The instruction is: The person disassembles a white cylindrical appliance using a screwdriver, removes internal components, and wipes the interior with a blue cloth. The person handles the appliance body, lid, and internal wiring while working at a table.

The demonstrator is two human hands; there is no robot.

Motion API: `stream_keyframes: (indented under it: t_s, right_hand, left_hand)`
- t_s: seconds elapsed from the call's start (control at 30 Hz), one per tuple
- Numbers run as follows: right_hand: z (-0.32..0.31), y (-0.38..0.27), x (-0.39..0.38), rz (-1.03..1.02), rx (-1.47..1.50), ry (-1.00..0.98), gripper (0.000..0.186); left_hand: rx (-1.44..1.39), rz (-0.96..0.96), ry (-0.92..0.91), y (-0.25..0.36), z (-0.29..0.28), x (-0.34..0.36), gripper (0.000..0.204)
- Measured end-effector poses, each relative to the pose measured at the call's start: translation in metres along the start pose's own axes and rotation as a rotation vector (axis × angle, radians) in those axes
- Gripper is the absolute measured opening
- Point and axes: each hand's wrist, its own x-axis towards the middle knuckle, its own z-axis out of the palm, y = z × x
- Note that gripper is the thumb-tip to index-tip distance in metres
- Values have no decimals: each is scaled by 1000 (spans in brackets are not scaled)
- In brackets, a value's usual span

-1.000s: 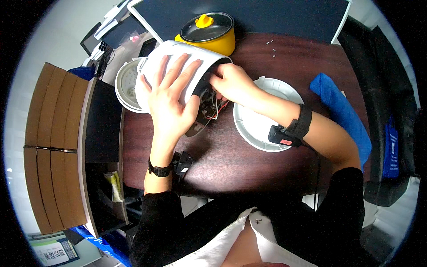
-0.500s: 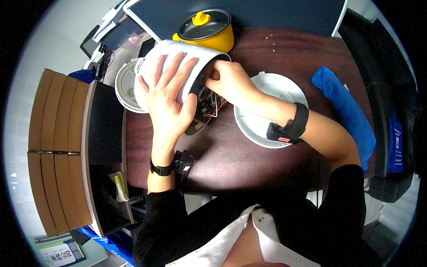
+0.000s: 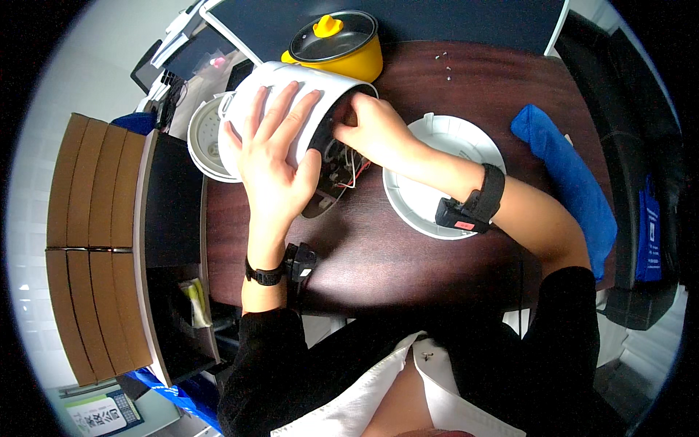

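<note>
A white rice-cooker body point(image 3: 320, 95) lies on its side on the dark table point(image 3: 408, 247), its open underside facing me with red and white wires point(image 3: 348, 173) showing. My left hand point(image 3: 275, 156) lies flat on its white wall, fingers spread, steadying it. My right hand point(image 3: 375, 131) reaches into the open underside; its fingertips are hidden inside, so what they hold cannot be seen.
A round white base plate point(image 3: 444, 211) lies under my right forearm. A yellow pot with a glass lid point(image 3: 336, 40) stands behind. A white lid point(image 3: 204, 142) sits at the left, a blue cloth point(image 3: 568, 175) at the right, a few small screws point(image 3: 444, 62) far back.
My right hand has pushed a little deeper into the cooker's underside. My left hand has stayed spread on the shell.
</note>
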Motion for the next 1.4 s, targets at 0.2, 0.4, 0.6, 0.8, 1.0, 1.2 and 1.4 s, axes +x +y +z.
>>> stream_keyframes:
  t_s: [0.2,0.4,0.6,0.8,1.0,1.2,1.4]
  right_hand:
    - [1,7,2,31,-49,9,28]
    - [3,3,1,-24,-49,15,25]
    - [3,0,-3,0,65,15,21]
    - [4,5,-3,-137,-57,85,23]
    - [-1,-4,-5,-210,-274,45,25]
    - [-11,-12,-8,-270,-430,1,26]
    - [-6,-10,-6,-243,-358,16,25]
  left_hand:
    - [-15,-2,1,2,1,1,58]
    - [-15,-4,-2,1,-1,0,58]
    - [-12,3,0,-1,1,1,58]
    - [-9,8,-1,-1,1,0,58]
    - [-12,-1,-1,-1,1,0,58]
    - [-14,0,2,-1,1,0,58]
    - [-1,8,6,-1,2,0,57]
